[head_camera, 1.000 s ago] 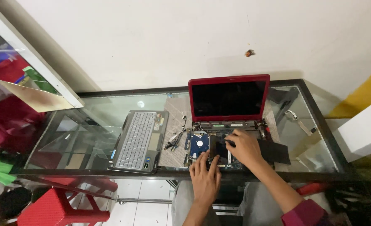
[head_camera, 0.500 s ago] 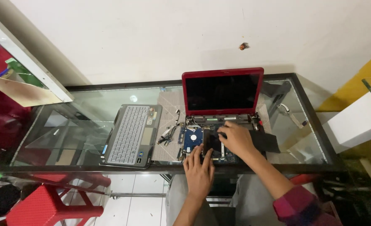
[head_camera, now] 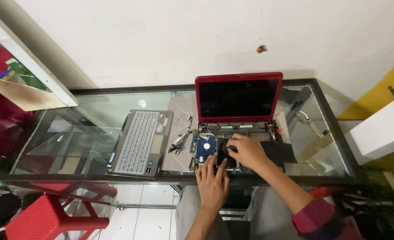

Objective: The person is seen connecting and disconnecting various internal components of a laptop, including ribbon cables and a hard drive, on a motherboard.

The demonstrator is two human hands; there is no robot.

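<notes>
A red laptop [head_camera: 238,95] stands with its lid up on a glass table [head_camera: 95,111], its base opened and the circuit boards bare. A blue hard drive [head_camera: 205,147] lies in the base's left half. My right hand [head_camera: 246,150] rests on a black part in the middle of the open base, fingers curled over it. My left hand [head_camera: 212,178] lies flat at the base's front edge, fingers spread, fingertips near the hard drive. The removed grey keyboard cover [head_camera: 140,141] lies to the left of the laptop.
Small pliers and loose cables [head_camera: 179,142] lie between the keyboard cover and the laptop. A loose cable [head_camera: 310,123] sits at the right of the table. A red stool [head_camera: 50,218] stands under the left. A white box [head_camera: 379,131] is at the right.
The view has shifted slightly. My left hand has moved up onto the base's front edge; my right hand stays on the black part.
</notes>
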